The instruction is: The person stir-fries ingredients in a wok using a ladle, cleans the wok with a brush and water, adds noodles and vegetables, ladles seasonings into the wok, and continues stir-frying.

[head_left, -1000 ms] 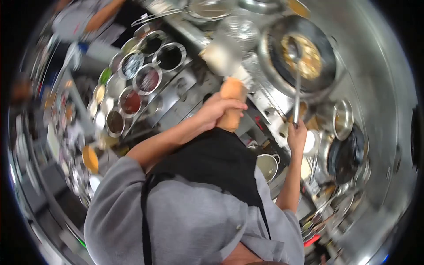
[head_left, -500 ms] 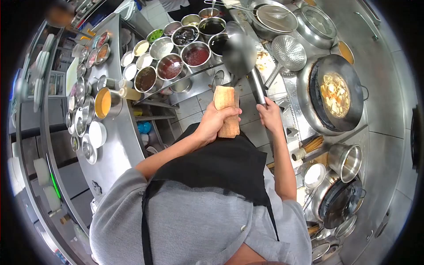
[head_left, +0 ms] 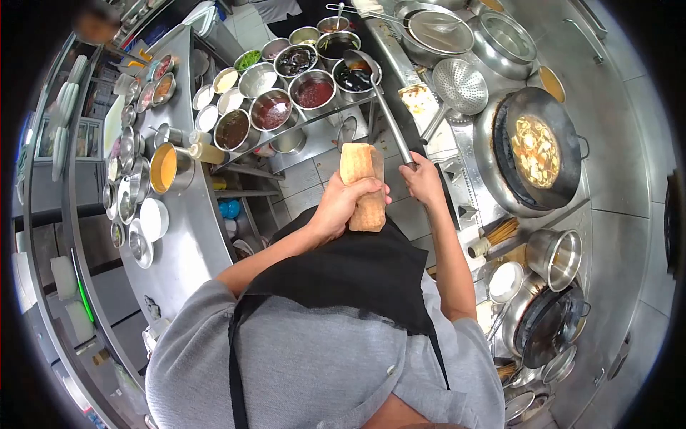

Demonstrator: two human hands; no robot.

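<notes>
My left hand (head_left: 348,202) is closed around a folded tan cloth (head_left: 368,212) held in front of the black apron. My right hand (head_left: 424,180) grips the end of a long-handled metal ladle (head_left: 389,118). The ladle's bowl is over a steel pot of dark liquid (head_left: 357,81) at the right of the cluster of seasoning pots, overlapping its rim. To the right of this hand, a wok (head_left: 562,157) on the stove holds sliced pale food in brown sauce (head_left: 534,151).
A perforated skimmer (head_left: 460,86) lies beside the wok, near a sieve over a pot (head_left: 437,30). Pots of red sauce (head_left: 313,93) and other seasonings stand ahead. On the left, a steel counter (head_left: 191,239) carries bowls and an orange-filled pot (head_left: 171,168). Another person (head_left: 277,10) stands beyond.
The ladle's bowl has moved away to the left, from a blurred position over the walkway to the dark-liquid pot. My right hand has shifted slightly left; the left still grips the cloth.
</notes>
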